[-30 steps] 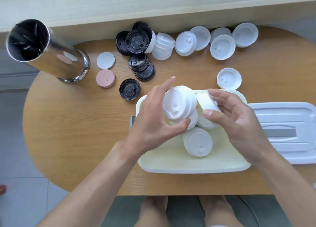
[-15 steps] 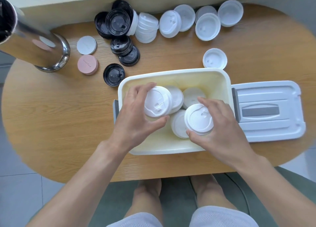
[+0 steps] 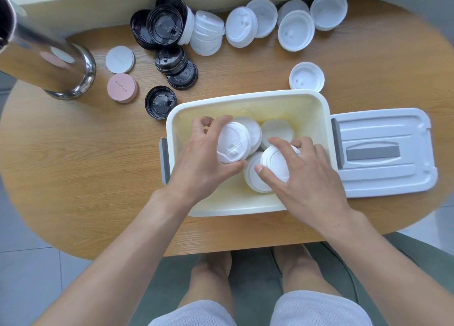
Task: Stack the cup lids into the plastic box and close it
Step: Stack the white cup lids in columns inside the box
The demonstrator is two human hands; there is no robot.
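Stacking is under way: the left hand [image 3: 201,158] grips a white lid stack [image 3: 233,145] and the right hand [image 3: 302,175] grasps another white lid [image 3: 275,164], both inside the plastic box [image 3: 245,99]. A few more lids lie beneath, the count unclear. Next, set these down neatly, then fetch the loose lids [image 3: 296,30] from the table [image 3: 73,166]. The box cover [image 3: 383,153] lies beside the box, off.

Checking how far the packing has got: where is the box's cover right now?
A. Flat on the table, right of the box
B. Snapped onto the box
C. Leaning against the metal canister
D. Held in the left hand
A: the cover lies flat on the table just right of the open box.
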